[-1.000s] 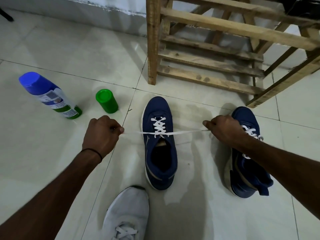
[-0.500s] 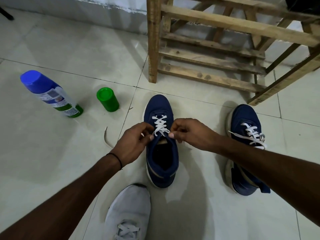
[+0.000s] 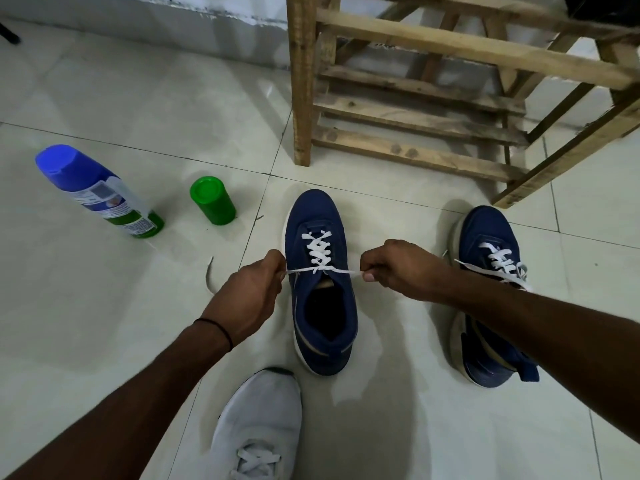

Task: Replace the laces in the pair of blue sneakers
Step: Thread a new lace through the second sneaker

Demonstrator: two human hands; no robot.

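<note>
Left hand (image 3: 251,299) and right hand (image 3: 398,268) each pinch the lace (image 3: 319,251), blue sneaker (image 3: 313,207) between them.

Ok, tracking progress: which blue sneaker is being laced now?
The middle sneaker: left hand and right hand hold its lace taut. The other sneaker is not held.

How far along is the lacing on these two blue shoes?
Done: white laces criss-cross both the middle sneaker and the right sneaker. In hand: the left hand and right hand pinch the middle lace ends, pulled out sideways. Left: neither shoe shows a knot; the right lace trails loose.
</note>
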